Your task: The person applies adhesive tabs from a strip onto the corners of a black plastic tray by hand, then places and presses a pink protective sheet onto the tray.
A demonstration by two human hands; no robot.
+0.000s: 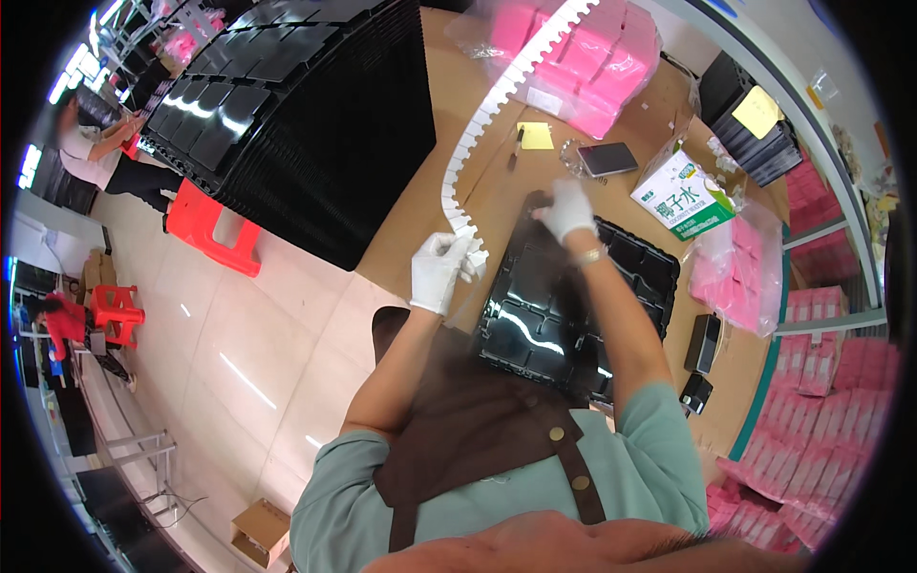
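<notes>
My left hand (pixel 437 273), in a white glove, is closed in a pinch on the lower end of a long white toothed strip (pixel 464 143). The strip curves up and away past the top of the view. Before me lies a shiny black plastic tray (pixel 537 286) with moulded compartments. Over its far part is my right hand (pixel 571 208), also gloved in white and smeared by motion. Its fingertips are beside a blurred dark edge; whether they hold anything cannot be made out.
A tall stack of black trays (pixel 353 143) stands at the far left of the cardboard-covered table. Beyond are wrapped pink packs (pixel 597 57), a yellow note (pixel 537 136), a phone (pixel 608 159) and a carton (pixel 683 194). Red stools (pixel 212 227) and two people are off left.
</notes>
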